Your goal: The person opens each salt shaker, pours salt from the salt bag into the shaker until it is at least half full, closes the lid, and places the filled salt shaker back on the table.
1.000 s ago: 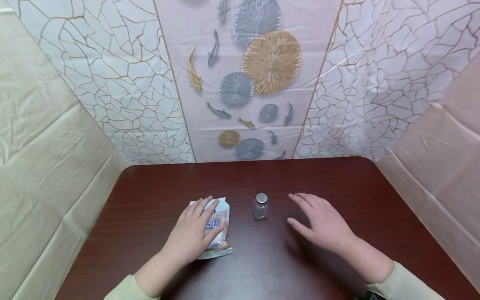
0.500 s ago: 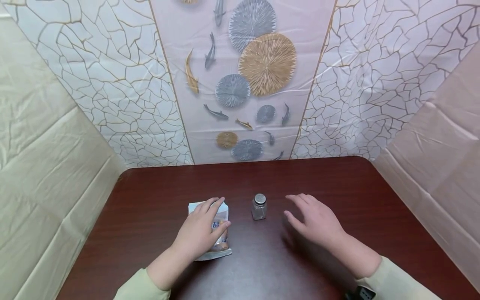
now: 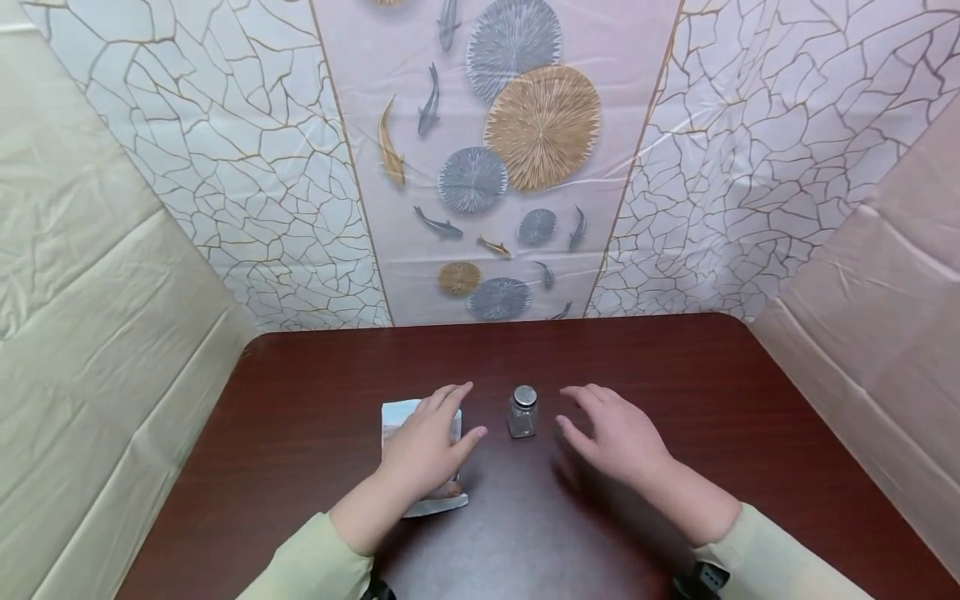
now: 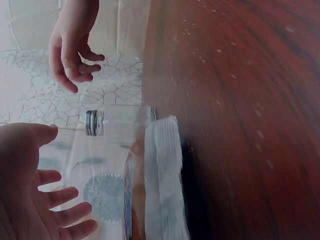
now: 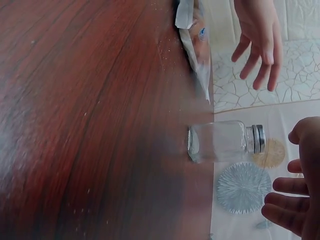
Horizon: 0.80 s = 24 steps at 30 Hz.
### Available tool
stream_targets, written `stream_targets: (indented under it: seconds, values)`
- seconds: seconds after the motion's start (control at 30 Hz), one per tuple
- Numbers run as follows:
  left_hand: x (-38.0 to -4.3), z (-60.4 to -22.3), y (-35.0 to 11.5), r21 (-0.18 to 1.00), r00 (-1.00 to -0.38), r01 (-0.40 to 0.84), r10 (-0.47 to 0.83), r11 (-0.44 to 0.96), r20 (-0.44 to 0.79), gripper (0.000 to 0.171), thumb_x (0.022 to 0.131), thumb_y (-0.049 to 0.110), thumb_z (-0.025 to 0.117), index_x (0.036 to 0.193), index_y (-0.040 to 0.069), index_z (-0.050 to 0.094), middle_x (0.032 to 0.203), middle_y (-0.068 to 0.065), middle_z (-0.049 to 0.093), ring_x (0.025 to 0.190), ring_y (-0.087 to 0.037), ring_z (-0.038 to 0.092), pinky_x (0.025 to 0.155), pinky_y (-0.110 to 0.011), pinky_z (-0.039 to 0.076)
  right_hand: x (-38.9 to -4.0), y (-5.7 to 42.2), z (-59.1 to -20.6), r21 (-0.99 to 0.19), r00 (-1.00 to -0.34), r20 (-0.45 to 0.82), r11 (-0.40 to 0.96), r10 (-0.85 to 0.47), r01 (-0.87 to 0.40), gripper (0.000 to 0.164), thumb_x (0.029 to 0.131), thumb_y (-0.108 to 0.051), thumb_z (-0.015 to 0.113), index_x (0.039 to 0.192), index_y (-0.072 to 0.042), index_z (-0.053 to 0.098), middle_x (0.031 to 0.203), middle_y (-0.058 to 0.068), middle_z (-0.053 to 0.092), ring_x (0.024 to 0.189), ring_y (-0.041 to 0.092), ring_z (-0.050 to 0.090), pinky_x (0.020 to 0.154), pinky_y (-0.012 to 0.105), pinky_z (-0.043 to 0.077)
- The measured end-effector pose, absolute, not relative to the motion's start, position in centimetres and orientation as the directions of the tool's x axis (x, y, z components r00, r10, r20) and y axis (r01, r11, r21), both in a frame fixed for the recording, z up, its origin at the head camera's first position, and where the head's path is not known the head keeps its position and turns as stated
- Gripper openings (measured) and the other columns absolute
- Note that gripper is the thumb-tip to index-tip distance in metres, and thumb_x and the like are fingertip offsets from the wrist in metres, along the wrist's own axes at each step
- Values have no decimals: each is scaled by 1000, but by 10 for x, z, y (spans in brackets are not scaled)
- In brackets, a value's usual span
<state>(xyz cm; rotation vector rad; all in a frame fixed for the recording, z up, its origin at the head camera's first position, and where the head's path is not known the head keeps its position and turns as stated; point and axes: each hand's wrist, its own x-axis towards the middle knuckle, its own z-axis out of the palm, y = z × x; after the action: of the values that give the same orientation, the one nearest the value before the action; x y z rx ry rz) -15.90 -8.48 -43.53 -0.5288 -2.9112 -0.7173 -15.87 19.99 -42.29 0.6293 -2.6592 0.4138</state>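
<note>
So I've got both hands up over the table (image 3: 510, 542) and neither one is holding anything: fingers loose and fairly straight on my left hand (image 3: 423, 442), a bit more bent but relaxed on my right hand (image 3: 618, 433). The little glass jar (image 3: 522, 423) stands just below and right of the middle of the frame, upright, long axis straight up off the tabletop, metal lid (image 3: 525, 397) on top. It's right in the gap between my two thumbs, near both, touching neither. Honestly can't call which hand is closer; looks about even to me. From the wrist views, my fingers seem to be up higher than the lid, so I'd say the jar is inward and down from each hand. The bag (image 3: 438, 505) lies flat lower left of it, long way up the frame, partly hidden under my left hand but not touched by it.
</note>
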Motion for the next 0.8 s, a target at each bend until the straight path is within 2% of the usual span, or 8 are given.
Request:
stream_targets:
  seconds: [0.37,0.8]
  values:
    - [-168,-437,-55,541,-943,326,308,775,127,66,95,49,61,151,20,41,148,-5,46,134,-24,46,103,-45,45,-167,182,-426,-272,-861,387,852,-329,-448,38,91,-33,68,121,-10,64,110,7,68,93,22,64,76,42,55]
    - [-180,-450,-35,537,-945,320,303,781,124,65,94,46,63,148,15,44,145,-7,50,130,-25,50,102,-43,47,-173,165,-434,-341,-894,354,852,-276,-398,35,91,-32,68,119,-11,64,106,3,65,84,16,61,70,37,54]
